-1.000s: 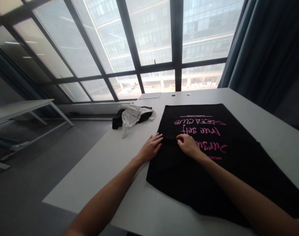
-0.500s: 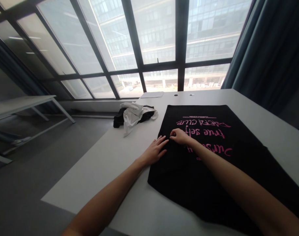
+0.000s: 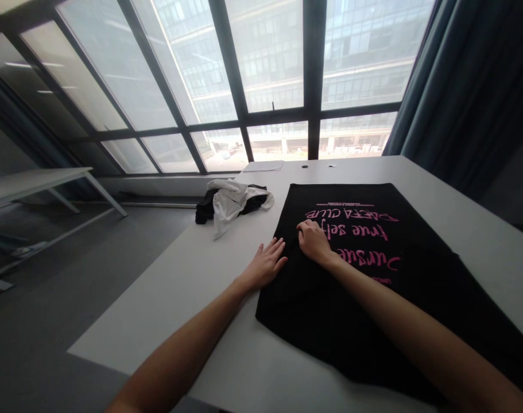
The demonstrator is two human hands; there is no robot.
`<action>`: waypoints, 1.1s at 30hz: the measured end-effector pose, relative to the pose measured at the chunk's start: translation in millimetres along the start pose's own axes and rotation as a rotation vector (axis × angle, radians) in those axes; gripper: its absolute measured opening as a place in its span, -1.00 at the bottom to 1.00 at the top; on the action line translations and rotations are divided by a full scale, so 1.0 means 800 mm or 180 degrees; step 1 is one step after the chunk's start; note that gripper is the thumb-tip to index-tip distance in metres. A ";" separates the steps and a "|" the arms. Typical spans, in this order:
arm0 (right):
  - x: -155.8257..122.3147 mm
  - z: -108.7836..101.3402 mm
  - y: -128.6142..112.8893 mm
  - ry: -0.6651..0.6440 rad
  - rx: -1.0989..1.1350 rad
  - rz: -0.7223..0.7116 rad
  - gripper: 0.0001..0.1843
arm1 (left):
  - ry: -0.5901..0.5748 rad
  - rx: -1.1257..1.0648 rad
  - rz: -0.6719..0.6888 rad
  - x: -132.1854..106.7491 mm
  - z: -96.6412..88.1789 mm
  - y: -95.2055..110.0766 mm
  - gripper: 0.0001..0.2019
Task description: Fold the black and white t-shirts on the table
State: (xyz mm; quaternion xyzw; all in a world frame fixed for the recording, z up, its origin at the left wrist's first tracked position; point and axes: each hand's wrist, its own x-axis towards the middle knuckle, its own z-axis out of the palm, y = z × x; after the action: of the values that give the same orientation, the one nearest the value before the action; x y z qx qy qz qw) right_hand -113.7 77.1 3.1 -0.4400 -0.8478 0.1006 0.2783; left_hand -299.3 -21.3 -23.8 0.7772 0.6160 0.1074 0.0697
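Observation:
A black T-shirt (image 3: 339, 321) with pink lettering, upside down to me, lies spread flat. My left hand (image 3: 265, 265) rests open at its left edge, fingers stretched out and tips on the cloth. On the shirt front, beside the lettering, is my right hand (image 3: 315, 244). Its fingers are curled together against the fabric. Whatever they may pinch is hidden from view. My right forearm crosses the shirt and covers part of the print.
The shirt lies on a white table (image 3: 166, 298). A crumpled heap of white cloth (image 3: 229, 203) and black cloth (image 3: 205, 207) sits at its left edge. Windows stand behind, a dark curtain (image 3: 454, 103) at right. Another white table (image 3: 33, 180) is far left.
My right hand has turned, its fingers curling down onto the shirt slightly farther from me. My left hand has drawn back a little to the left, toward the shirt's edge.

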 end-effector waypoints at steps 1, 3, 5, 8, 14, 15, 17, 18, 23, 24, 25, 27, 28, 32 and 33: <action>-0.010 -0.002 -0.005 -0.0029 0.0041 -0.0195 -0.66 | 0.0001 0.0009 -0.0029 0.000 0.000 0.001 -0.45; -0.034 -0.002 -0.012 -0.0214 0.0106 -0.0644 -0.58 | -0.0011 0.0023 -0.0100 0.001 -0.001 0.003 -0.46; -0.058 0.003 -0.012 -0.0508 0.0076 -0.0927 -0.49 | -0.0016 0.0051 -0.0184 0.001 -0.002 0.005 -0.46; -0.083 0.011 -0.005 -0.0822 -0.0039 -0.0931 -0.39 | 0.0027 0.0086 -0.0277 0.002 -0.003 0.006 -0.45; -0.091 0.012 0.001 -0.0776 -0.0009 -0.0839 -0.38 | 0.0504 -0.0018 0.0157 0.004 -0.011 0.022 -0.46; -0.090 0.011 0.001 -0.0780 0.0017 -0.0832 -0.38 | 0.0520 -0.0041 0.0249 0.004 -0.010 0.025 -0.46; -0.089 0.011 0.000 -0.0808 0.0084 -0.0810 -0.39 | 0.0383 -0.0057 0.0298 0.002 -0.007 0.029 -0.46; -0.088 0.011 0.000 -0.0814 0.0116 -0.0784 -0.39 | 0.0260 -0.0052 0.0283 0.002 -0.004 0.029 -0.45; -0.087 0.008 0.003 -0.0704 0.0138 -0.0664 -0.41 | 0.0010 -0.0163 0.0332 0.000 0.002 0.023 -0.40; -0.087 0.007 0.003 -0.0727 0.0126 -0.0715 -0.40 | 0.0026 -0.0209 0.0327 0.000 0.002 0.021 -0.41; -0.087 0.007 0.004 -0.0772 0.0110 -0.0773 -0.39 | 0.0042 -0.0246 0.0289 0.000 0.001 0.020 -0.43; -0.088 0.006 0.005 -0.0881 0.0061 -0.0850 -0.37 | 0.0060 -0.0271 0.0139 0.002 -0.001 0.017 -0.46; -0.088 0.006 0.005 -0.0916 0.0035 -0.0858 -0.37 | 0.0075 -0.0252 0.0046 0.003 -0.001 0.015 -0.46; -0.086 0.007 0.003 -0.0905 -0.0002 -0.0803 -0.39 | 0.0111 -0.0045 -0.0124 0.006 0.002 0.010 -0.40; -0.085 0.006 0.003 -0.0868 -0.0001 -0.0765 -0.39 | 0.0099 0.0012 -0.0104 0.006 0.003 0.010 -0.39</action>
State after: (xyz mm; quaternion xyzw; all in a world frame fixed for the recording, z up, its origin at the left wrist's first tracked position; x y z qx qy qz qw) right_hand -84.0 24.3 -27.8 -0.3178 -0.9242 0.1252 0.1707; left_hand -290.3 -18.4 -24.0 0.7654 0.6299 0.1172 0.0604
